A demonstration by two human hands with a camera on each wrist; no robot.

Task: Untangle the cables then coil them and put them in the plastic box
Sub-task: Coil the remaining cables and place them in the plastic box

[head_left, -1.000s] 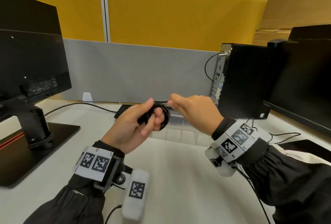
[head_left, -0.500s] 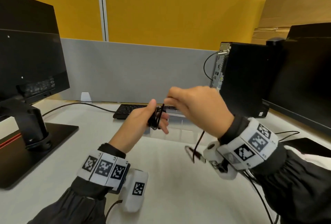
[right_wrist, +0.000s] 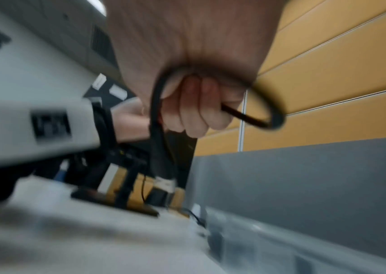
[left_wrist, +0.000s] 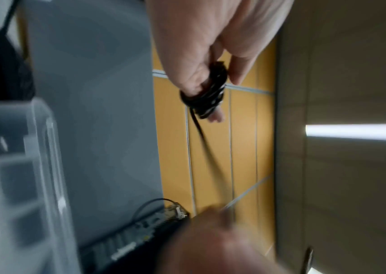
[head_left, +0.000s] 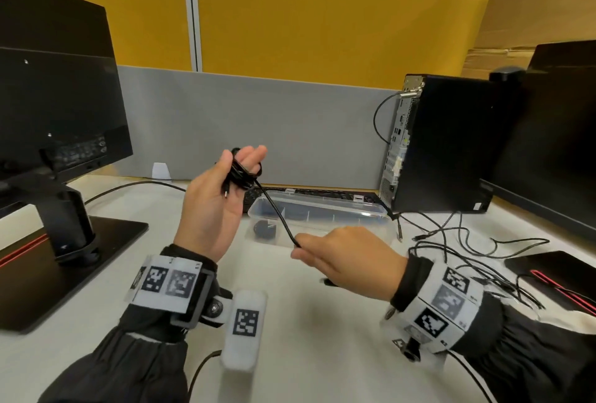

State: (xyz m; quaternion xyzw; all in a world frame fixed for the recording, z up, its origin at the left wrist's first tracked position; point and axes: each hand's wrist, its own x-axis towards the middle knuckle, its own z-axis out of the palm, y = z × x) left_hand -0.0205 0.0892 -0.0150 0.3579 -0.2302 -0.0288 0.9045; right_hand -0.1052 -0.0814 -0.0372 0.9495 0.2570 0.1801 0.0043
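With the left hand (head_left: 209,206) holding the coil (head_left: 242,173) on its fingers, the right hand (head_left: 348,257) is pinching the cable tail (head_left: 278,213); it should be keeping tension even while wrapping.

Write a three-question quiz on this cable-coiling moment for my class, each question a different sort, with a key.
1. True or false: the black cable runs taut between the left hand and the right hand.
2. Where is the coil? A around left fingers; B in the plastic box; C on the desk.
3. Fill in: the loose cables lie to the box's ____.

Key: 1 true; 2 A; 3 right.
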